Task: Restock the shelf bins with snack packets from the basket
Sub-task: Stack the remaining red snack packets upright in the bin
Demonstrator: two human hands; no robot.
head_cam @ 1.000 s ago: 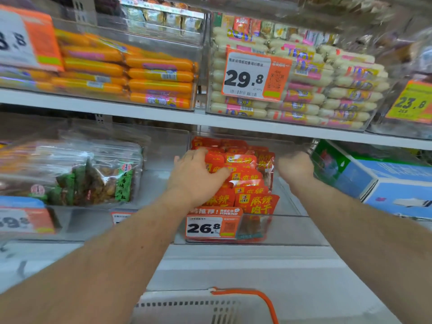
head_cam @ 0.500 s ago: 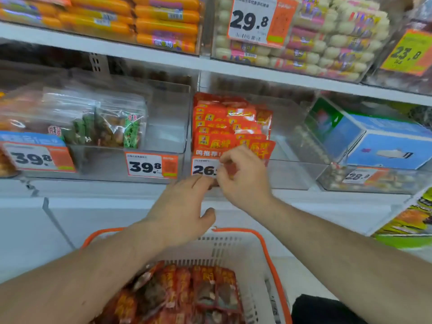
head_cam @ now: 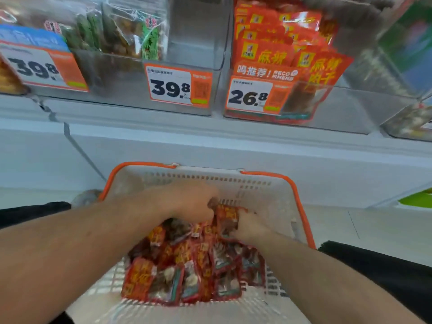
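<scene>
A white basket point(head_cam: 268, 190) with orange handles sits low in front of me, holding several red snack packets point(head_cam: 187, 272). Both hands are down inside it. My left hand point(head_cam: 189, 202) is curled over the far end of the pile, and my right hand point(head_cam: 247, 225) presses in from the right. Between them stands a red packet point(head_cam: 228, 217), gripped from both sides. Above, a clear shelf bin point(head_cam: 350, 108) with a 26.8 price tag holds upright rows of the same red packets point(head_cam: 275, 43).
Left of that bin, a clear bin point(head_cam: 198, 43) tagged 39.8 holds green and brown packets on its left side. More bins lie at the far left and right. A white shelf ledge point(head_cam: 210, 141) runs between the bins and the basket.
Both hands left the 26.8 bin and dropped into the basket, where they now close on a red packet. My view has tilted down from the upper shelves.
</scene>
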